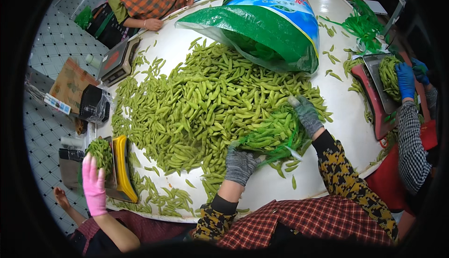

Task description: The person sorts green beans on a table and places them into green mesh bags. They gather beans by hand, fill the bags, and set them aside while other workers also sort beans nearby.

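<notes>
Between my gloved hands lies a green mesh bag [277, 135] filled with edamame pods, resting against the near right side of a large pile of loose pods [207, 100]. My left hand [241, 165], in a grey knit glove, grips the bag's near left edge with the thumb pointing right. At the bag's upper right, my right hand [307, 114] in a matching glove has its fingers stretched over the pods and mesh; whether it grips the net is hard to see. A white tag or strip [294, 153] hangs at the bag's lower right.
A large green and blue printed sack [277, 23] opens toward the pile on the white table [336, 93]. Digital scales stand left [124, 168], far left [117, 63] and right [373, 100]. Co-workers' hands, one pink-gloved [94, 188], one blue-gloved [405, 79], handle pods there. Green nets [364, 23] lie at the back right.
</notes>
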{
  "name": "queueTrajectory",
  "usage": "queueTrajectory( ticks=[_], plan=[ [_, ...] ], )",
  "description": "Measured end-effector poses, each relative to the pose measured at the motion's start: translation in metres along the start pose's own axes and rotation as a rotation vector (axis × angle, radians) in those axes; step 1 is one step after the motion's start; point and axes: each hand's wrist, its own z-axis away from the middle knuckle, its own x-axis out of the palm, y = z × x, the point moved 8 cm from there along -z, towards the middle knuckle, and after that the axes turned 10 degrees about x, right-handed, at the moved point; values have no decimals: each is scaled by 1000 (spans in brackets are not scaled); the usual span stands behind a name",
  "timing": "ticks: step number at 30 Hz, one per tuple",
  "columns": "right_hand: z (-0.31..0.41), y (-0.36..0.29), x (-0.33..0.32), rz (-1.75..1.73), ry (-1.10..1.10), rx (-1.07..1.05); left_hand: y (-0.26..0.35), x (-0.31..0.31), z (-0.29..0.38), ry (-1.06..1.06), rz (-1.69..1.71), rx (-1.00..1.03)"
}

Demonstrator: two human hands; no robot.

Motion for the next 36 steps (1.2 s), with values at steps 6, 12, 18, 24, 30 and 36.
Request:
queueTrajectory(
  ticks=[6,12,18,24,30,36],
  plan=[
    [-5,-29,21,47,-139,-88,27,3,-19,278,1458,-189],
    [-2,-37,22,90,-347,-136,36,-7,-3,244,1444,-172],
    [-9,-48,22,180,-269,-69,40,-14,-11,437,1409,-242],
    [-7,-53,51,56,-533,-140,44,-16,-37,234,1460,-124],
    [-5,-53,54,115,-536,-86,40,-23,-38,166,1375,-152],
    [-24,-58,48,244,-493,-87,18,-21,-53,229,1497,-106]
  ],
)
